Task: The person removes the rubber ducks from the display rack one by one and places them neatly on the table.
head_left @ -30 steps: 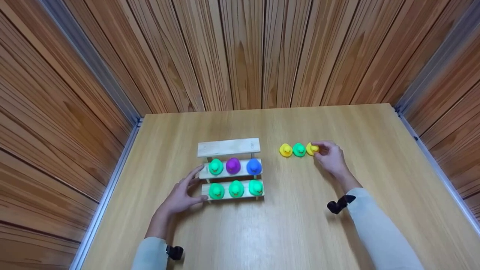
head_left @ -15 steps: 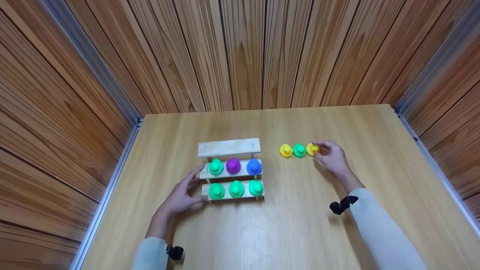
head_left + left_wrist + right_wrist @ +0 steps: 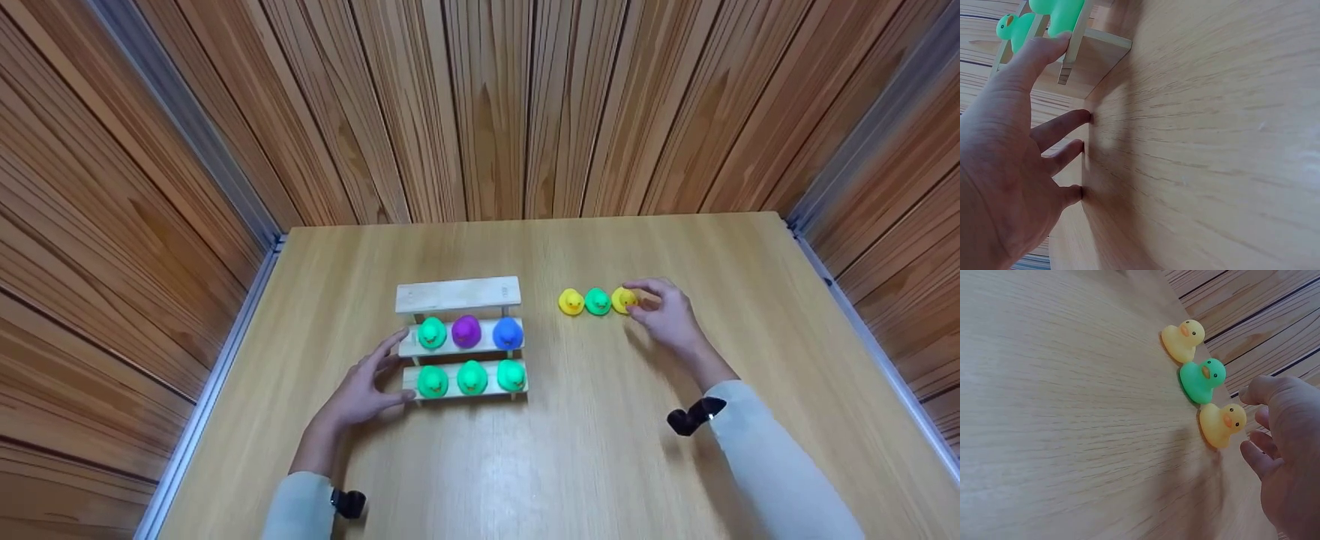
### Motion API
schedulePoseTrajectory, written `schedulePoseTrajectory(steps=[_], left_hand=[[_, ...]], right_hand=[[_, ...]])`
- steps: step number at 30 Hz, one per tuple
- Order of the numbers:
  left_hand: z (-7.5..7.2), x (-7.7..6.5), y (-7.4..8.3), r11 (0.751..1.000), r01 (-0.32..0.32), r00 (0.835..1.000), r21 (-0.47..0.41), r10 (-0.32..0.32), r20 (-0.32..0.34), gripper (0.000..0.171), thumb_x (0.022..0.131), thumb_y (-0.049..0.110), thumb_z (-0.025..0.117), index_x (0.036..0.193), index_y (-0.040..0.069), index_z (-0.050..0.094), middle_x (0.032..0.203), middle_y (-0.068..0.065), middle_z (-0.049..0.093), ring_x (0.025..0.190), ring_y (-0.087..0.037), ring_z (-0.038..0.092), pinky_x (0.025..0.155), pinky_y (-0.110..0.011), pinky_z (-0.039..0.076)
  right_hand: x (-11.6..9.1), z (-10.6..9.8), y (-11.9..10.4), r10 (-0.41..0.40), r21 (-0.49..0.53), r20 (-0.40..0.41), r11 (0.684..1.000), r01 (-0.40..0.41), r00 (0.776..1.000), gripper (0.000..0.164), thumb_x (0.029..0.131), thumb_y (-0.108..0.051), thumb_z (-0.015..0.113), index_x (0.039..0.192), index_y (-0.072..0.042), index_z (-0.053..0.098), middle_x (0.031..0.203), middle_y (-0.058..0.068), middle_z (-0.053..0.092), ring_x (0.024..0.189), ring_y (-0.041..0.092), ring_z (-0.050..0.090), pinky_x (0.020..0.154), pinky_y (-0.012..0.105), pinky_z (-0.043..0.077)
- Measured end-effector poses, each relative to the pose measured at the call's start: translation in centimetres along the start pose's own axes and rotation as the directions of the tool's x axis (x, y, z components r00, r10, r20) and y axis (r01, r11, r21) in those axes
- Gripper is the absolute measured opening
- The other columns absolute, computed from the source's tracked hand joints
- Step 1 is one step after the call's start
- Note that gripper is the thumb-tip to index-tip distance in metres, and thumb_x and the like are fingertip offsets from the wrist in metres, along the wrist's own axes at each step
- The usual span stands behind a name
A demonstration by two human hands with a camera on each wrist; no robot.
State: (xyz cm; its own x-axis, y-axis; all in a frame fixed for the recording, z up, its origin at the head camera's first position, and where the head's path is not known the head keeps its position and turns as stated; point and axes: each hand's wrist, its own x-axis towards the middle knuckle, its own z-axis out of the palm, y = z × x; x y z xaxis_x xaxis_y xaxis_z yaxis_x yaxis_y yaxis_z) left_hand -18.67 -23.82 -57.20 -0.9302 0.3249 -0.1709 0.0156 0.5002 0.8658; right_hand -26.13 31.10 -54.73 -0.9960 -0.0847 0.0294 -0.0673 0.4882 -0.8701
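My left hand (image 3: 364, 394) is spread at the left side of a wooden tiered rack (image 3: 457, 295). In the left wrist view its thumb (image 3: 1044, 50) touches the end of a shelf, and several fingers rest on the table. A green duck (image 3: 432, 334), purple duck (image 3: 466, 331) and blue duck (image 3: 508, 334) sit on the middle shelf. Three green ducks (image 3: 472, 378) fill the bottom shelf. Around the rightmost yellow duck (image 3: 623, 301) my right hand (image 3: 667, 315) hovers, thumb and fingers parted. A green duck (image 3: 1202, 381) and another yellow duck (image 3: 1182, 340) line up beside it.
The ducks and rack stand on a light wooden table (image 3: 585, 450). Wood-plank walls (image 3: 495, 112) close in the back and both sides, with metal rails (image 3: 255, 202) at the corners. The rack's top shelf is bare.
My right hand's fingers have parted slightly from the rightmost yellow duck, and the right forearm has shifted a little to the right. The left hand stays at the rack.
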Motion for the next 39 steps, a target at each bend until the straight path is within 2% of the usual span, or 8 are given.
schedulePoseTrajectory(steps=[9,17,20,25,33,39], left_hand=[[0.2,-0.1,0.0,1.0,0.021,1.0,-0.004,-0.021,-0.002,0.099,0.098,0.029,0.09,0.17,0.063,0.029,0.188,-0.006,0.033,0.171,-0.045,0.038,0.137,-0.078,0.027],[0.3,0.0,-0.3,1.0,-0.008,1.0,0.023,0.009,-0.014,0.102,0.097,0.028,0.091,0.174,0.051,0.03,0.185,-0.011,0.038,0.167,-0.048,0.044,0.136,-0.077,0.031],[0.2,0.1,-0.2,1.0,-0.006,1.0,0.022,0.006,-0.011,0.102,0.097,0.028,0.091,0.175,0.051,0.029,0.186,-0.011,0.036,0.168,-0.048,0.043,0.136,-0.077,0.031],[0.2,0.1,-0.1,1.0,0.002,1.0,0.016,-0.002,-0.011,0.102,0.098,0.027,0.09,0.175,0.052,0.028,0.187,-0.01,0.034,0.169,-0.048,0.042,0.137,-0.076,0.03],[0.1,0.0,-0.1,1.0,0.027,0.999,0.009,-0.027,-0.017,0.102,0.098,0.026,0.09,0.171,0.062,0.028,0.186,-0.008,0.036,0.17,-0.045,0.042,0.137,-0.076,0.029],[0.1,0.2,-0.1,0.999,0.033,0.999,0.024,-0.033,-0.015,0.102,0.098,0.028,0.09,0.172,0.06,0.028,0.184,-0.011,0.039,0.169,-0.046,0.042,0.136,-0.078,0.028]], right_hand=[[-0.7,-0.1,-1.2,-0.05,-0.027,0.02,0.998,0.051,0.999,0.042,0.108,0.002,0.068,0.149,0.006,0.064,0.152,0.032,0.053,0.156,0.053,0.048,0.133,0.067,0.037],[-1.3,0.7,-2.4,-0.073,-0.024,0.007,0.997,0.073,0.997,0.041,0.105,0.004,0.071,0.146,0.006,0.067,0.152,0.03,0.056,0.156,0.053,0.049,0.132,0.068,0.04],[-1.5,1.1,-2.9,-0.083,-0.022,0.017,0.996,0.084,0.996,0.042,0.104,0.005,0.073,0.146,0.005,0.067,0.151,0.029,0.058,0.154,0.052,0.051,0.132,0.068,0.041],[-1.9,2.1,-3.9,-0.113,-0.038,0.036,0.993,0.114,0.993,0.043,0.102,0.004,0.076,0.145,0.004,0.068,0.149,0.028,0.061,0.151,0.053,0.055,0.13,0.069,0.042],[-2.5,4.3,-5.5,-0.198,-0.044,0.048,0.979,0.201,0.979,0.046,0.098,0.005,0.081,0.143,0.002,0.071,0.143,0.028,0.065,0.142,0.052,0.062,0.125,0.07,0.048],[-3.1,5.8,-7.1,-0.249,-0.061,0.085,0.965,0.254,0.965,0.048,0.097,0.003,0.083,0.144,-0.002,0.071,0.144,0.024,0.066,0.141,0.051,0.063,0.124,0.07,0.05]])
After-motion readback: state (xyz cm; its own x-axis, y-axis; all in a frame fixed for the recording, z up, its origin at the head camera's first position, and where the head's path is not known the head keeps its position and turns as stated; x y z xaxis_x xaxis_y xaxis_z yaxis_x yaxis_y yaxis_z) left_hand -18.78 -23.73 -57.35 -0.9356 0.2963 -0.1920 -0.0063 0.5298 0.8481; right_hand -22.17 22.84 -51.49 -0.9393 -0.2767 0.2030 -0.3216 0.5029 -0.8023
